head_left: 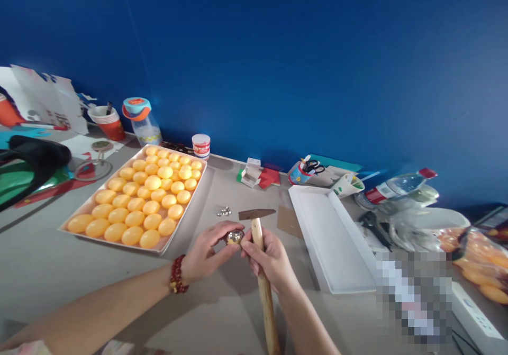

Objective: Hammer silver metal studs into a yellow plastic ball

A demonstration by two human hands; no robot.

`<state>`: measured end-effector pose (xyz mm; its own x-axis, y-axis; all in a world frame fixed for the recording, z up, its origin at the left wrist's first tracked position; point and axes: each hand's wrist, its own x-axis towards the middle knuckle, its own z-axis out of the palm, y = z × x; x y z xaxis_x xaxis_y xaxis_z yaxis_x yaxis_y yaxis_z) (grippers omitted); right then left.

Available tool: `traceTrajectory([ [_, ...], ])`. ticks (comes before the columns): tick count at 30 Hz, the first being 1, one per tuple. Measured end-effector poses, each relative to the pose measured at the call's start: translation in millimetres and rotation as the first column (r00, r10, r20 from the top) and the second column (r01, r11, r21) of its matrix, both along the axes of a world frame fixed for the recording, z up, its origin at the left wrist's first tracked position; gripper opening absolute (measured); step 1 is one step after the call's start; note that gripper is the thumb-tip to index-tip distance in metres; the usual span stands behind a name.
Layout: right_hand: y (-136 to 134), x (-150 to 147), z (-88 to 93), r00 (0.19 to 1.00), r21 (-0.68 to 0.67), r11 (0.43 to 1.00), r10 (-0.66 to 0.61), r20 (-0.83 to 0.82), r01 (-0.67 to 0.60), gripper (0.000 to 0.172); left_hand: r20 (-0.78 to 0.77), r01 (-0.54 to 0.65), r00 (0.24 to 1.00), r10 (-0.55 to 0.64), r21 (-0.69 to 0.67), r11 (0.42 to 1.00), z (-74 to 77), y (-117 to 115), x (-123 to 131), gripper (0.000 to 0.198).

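Note:
My left hand (202,252) wears a dark red bead bracelet at the wrist and grips a small, shiny, metallic round piece (234,237) between thumb and fingers. Closed around a hammer (265,307) with a wooden handle and dark metal head is my right hand (273,257). The hammer head points up and away from me. My right fingertips come close to the round piece; whether they touch it I cannot tell. Several small silvery bits (224,211) lie on the grey table (159,302) just beyond my hands.
At left, a shallow box (163,250) holds many orange balls. A white tray (337,244) lies at right. Behind stand a bottle with a blue lid (143,122), a small tub (201,147), an opened little box (251,175) and a scissors cup (299,174). A power strip (476,312) lies at lower right.

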<state>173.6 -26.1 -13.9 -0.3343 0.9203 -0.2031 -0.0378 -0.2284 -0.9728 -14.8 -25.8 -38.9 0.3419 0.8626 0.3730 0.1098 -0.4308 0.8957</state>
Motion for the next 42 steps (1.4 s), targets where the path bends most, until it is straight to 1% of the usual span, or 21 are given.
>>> traceTrajectory([
  [8, -0.8, -3.4, 5.0, 0.994, 0.058, 0.998, -0.012, 0.104, 0.006, 0.026, -0.046, -0.025, 0.999, 0.027, 0.046, 0.999, 2.6, -2.0, -0.8, 0.035],
  [12, -2.0, -5.5, 7.5, 0.990, 0.051, 0.998, -0.040, 0.132, 0.033, 0.026, -0.048, -0.016, 0.999, 0.019, 0.060, 0.998, 4.9, -1.9, -0.5, 0.036],
  [15, -2.1, -3.5, 8.9, 0.992, 0.029, 0.999, -0.042, 0.117, 0.039, 0.030, -0.025, 0.005, 1.000, -0.003, 0.051, 0.999, 5.1, -2.7, 0.2, 0.035],
  [17, -2.2, 0.1, 11.8, 0.994, 0.039, 0.999, -0.022, 0.106, 0.018, 0.031, 0.024, 0.019, 1.000, -0.019, 0.012, 1.000, 3.6, -3.5, 1.1, 0.035],
  [20, -3.9, 7.7, 19.9, 0.988, 0.133, 0.991, 0.003, 0.155, -0.024, 0.031, 0.153, 0.029, 0.988, -0.006, -0.149, 0.988, 0.5, -2.9, 2.8, 0.034],
  [22, -6.0, 12.8, 26.1, 0.962, 0.210, 0.976, 0.002, 0.274, -0.061, 0.033, 0.245, 0.036, 0.969, 0.028, -0.253, 0.967, 0.2, -0.5, 3.6, 0.033],
  [23, -7.2, 14.9, 28.7, 0.935, 0.250, 0.964, -0.003, 0.353, -0.091, 0.032, 0.281, 0.037, 0.959, 0.046, -0.284, 0.958, 0.9, 1.1, 3.7, 0.033],
  [25, -9.4, 17.7, 32.2, 0.858, 0.351, 0.922, -0.042, 0.512, -0.164, 0.030, 0.322, 0.033, 0.944, 0.072, -0.308, 0.951, 3.6, 4.4, 3.4, 0.033],
  [26, -10.2, 18.3, 33.0, 0.815, 0.409, 0.892, -0.085, 0.573, -0.194, 0.029, 0.326, 0.028, 0.942, 0.078, -0.309, 0.951, 5.1, 5.7, 3.0, 0.034],
  [29, -11.4, 17.3, 32.8, 0.713, 0.543, 0.800, -0.224, 0.664, -0.254, 0.028, 0.315, 0.020, 0.946, 0.078, -0.296, 0.955, 7.2, 7.8, 1.3, 0.036],
  [31, -11.3, 15.3, 31.4, 0.684, 0.576, 0.767, -0.259, 0.682, -0.284, 0.031, 0.304, 0.025, 0.950, 0.067, -0.290, 0.957, 5.6, 7.8, 0.2, 0.038],
  [33, -10.8, 13.5, 29.7, 0.666, 0.570, 0.760, -0.252, 0.703, -0.314, 0.031, 0.293, 0.031, 0.954, 0.056, -0.285, 0.958, 2.9, 7.3, -0.6, 0.039],
  [36, -9.7, 12.7, 27.3, 0.635, 0.541, 0.769, -0.238, 0.735, -0.339, 0.030, 0.298, 0.037, 0.953, 0.051, -0.284, 0.958, 0.1, 6.7, -1.0, 0.039],
  [38, -9.3, 13.1, 26.4, 0.635, 0.547, 0.770, -0.248, 0.732, -0.329, 0.030, 0.320, 0.051, 0.947, 0.043, -0.280, 0.959, 0.6, 6.7, -0.7, 0.038],
  [42, -9.9, 13.7, 27.0, 0.644, 0.584, 0.752, -0.287, 0.709, -0.308, 0.031, 0.350, 0.076, 0.936, 0.021, -0.261, 0.962, 4.5, 7.0, 0.7, 0.038],
])
